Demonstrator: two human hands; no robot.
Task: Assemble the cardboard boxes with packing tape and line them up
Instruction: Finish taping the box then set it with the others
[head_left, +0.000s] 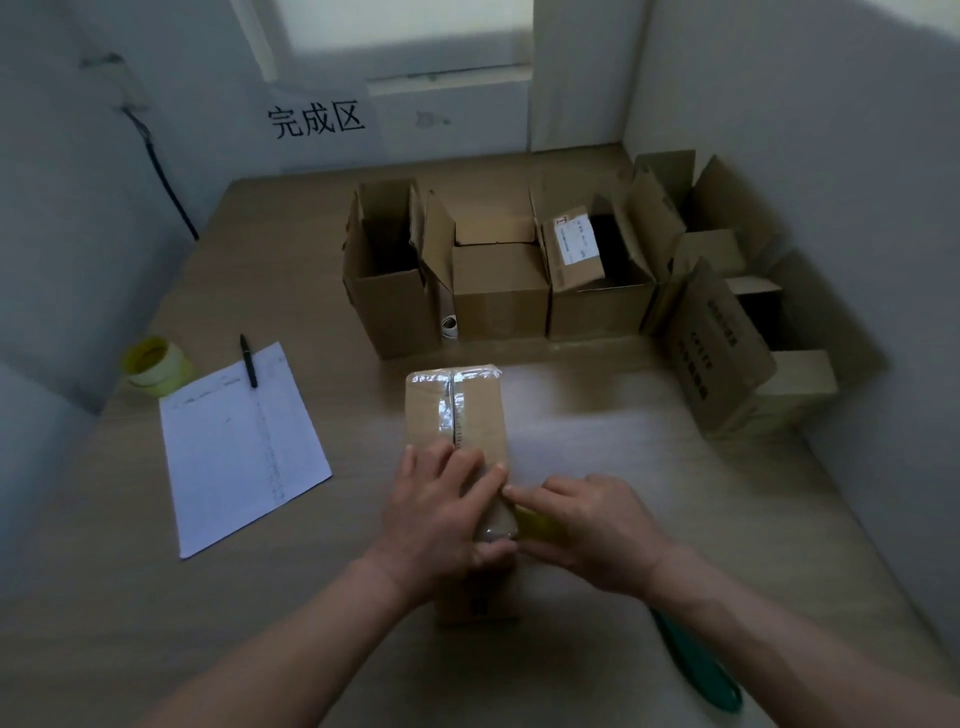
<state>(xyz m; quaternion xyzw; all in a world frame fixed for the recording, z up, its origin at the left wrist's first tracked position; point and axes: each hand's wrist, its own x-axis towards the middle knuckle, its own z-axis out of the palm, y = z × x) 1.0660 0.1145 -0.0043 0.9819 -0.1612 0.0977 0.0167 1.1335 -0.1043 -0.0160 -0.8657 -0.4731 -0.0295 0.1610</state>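
A small closed cardboard box (480, 410) stands in front of me on the wooden table, with clear packing tape (452, 405) running along its top seam and over its far edge. My left hand (441, 514) lies flat on the near end of the box top, its thumb over the near edge. My right hand (587, 530) holds a yellowish tape roll (540, 525) against the box's near right corner, index finger pointing at the tape. A row of open boxes (498, 291) stands at the back.
A second yellow tape roll (156, 366) sits at the left by a printed sheet (239, 447) with a black pen (248, 360). More open boxes (727, 353) line the right wall. A green object (696, 670) lies under my right forearm. A paper sign (317, 122) hangs on the back wall.
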